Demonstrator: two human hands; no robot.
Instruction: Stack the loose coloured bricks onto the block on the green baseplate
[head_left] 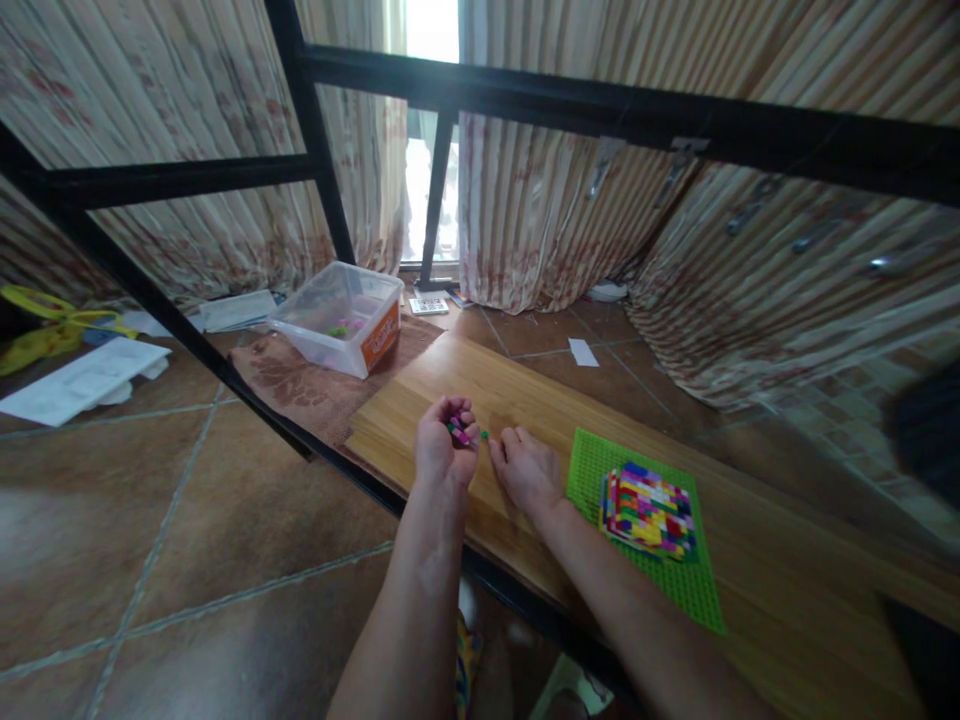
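My left hand is cupped palm up above the wooden board, its fingers curled around several small building bricks, mostly pink and purple with some green. A single small green brick lies on the board between my two hands. My right hand rests on the board just right of it, palm down with the fingers bent; whether they hold anything is hidden. Further right, a green baseplate carries a block of many-coloured bricks built up in layers.
A clear plastic box with an orange label and a few bricks inside stands on a brown cloth. The wooden board lies along a black metal frame. Papers lie on the tiled floor; curtains hang behind.
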